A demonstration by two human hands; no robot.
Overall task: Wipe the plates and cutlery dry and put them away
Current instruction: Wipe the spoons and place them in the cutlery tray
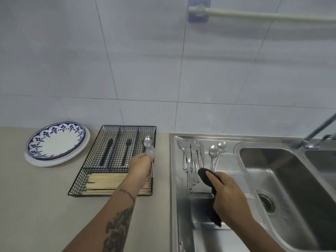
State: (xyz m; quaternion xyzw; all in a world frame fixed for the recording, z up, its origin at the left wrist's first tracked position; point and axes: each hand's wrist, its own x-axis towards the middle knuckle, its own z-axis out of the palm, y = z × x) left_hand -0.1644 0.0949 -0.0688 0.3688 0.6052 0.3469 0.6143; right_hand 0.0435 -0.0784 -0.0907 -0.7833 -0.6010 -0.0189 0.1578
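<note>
Now left hand (140, 165) gripping a spoon (148, 142) over the wire tray (91, 160), right hand (227, 193) clutching a black cloth (205, 177).

Counter (45, 197): plates (54, 142); wire tray (81, 176)

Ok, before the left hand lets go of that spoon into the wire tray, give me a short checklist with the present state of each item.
1. Left hand holds a spoon over the wire tray: ok.
2. Held spoon is over the right compartment, where another spoon already lies: ok.
3. Held spoon is dry: cannot tell, it is blurred.
4. Right hand grips the black cloth, ready for the next piece: ok.
5. Cutlery on the sink drainboard all wiped: not ok, forks, knives and two spoons lie there.
6. Plates stacked on the counter: ok.
</note>
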